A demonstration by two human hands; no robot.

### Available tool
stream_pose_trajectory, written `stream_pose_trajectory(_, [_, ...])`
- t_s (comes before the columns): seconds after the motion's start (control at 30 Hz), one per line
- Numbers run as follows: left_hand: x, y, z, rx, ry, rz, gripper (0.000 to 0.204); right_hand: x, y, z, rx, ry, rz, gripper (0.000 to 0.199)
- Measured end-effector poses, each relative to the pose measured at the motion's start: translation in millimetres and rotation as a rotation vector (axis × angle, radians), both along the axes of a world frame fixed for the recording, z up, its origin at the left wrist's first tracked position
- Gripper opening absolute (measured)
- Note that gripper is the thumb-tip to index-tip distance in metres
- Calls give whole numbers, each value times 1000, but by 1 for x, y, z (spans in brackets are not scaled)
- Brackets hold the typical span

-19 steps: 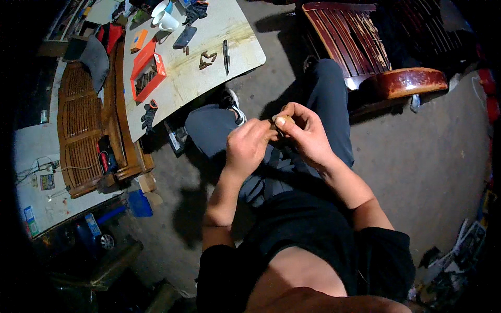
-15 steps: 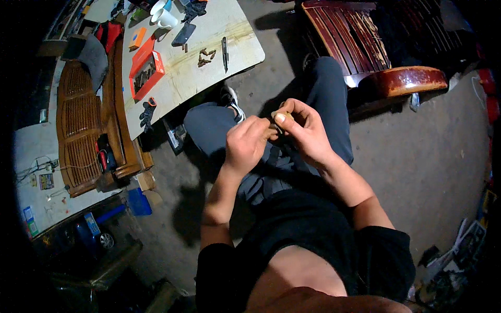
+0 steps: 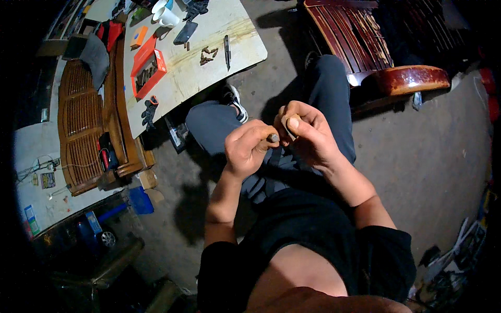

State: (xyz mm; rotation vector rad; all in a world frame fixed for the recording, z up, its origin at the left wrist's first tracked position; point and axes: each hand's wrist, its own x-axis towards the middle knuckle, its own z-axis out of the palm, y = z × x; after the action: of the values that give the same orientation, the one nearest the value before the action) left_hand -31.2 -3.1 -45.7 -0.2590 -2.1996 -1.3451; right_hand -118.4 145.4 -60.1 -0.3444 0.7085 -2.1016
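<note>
Sitting at nine o'clock: orange box point(image 3: 148, 65) on pale board point(image 3: 229, 47)
Left hand point(image 3: 248, 148): fist clamped on dark-tipped tool point(image 3: 272, 137)
Right hand point(image 3: 308, 133): fingers pinched around small tan piece point(image 3: 288, 119), touching tool tip, above lap
Two o'clock: red wooden chair point(image 3: 376, 47)

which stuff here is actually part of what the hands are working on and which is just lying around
In hand:
- left hand, gripping a small dark-tipped tool
- right hand, pinching a small pale wooden piece

Lying about:
- orange box on the pale board
- small wood bits
- knife
- phone
- white cup
- black glove
- red wooden bench
</note>
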Motion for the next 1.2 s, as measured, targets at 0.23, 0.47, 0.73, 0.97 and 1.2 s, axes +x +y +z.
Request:
stream_pose_trajectory(0.23, [2,1,5,-47,-24,22,18,2,7,17,176,240,-84,15])
stream_pose_trajectory(0.47, [2,-2,11,-115,-64,6,15,0,9,19,252,358,-63,15])
stream_pose_trajectory(0.73, [5,-1,16,-89,-193,-72,17,-6,14,15,251,380,23,15])
stream_pose_trajectory(0.97, [4,-1,18,-158,-204,-39,13,-5,9,15,256,329,22,14])
stream_pose_trajectory(1.2, [7,-3,12,-187,-233,-4,12,-7,6,15,270,351,27,14])
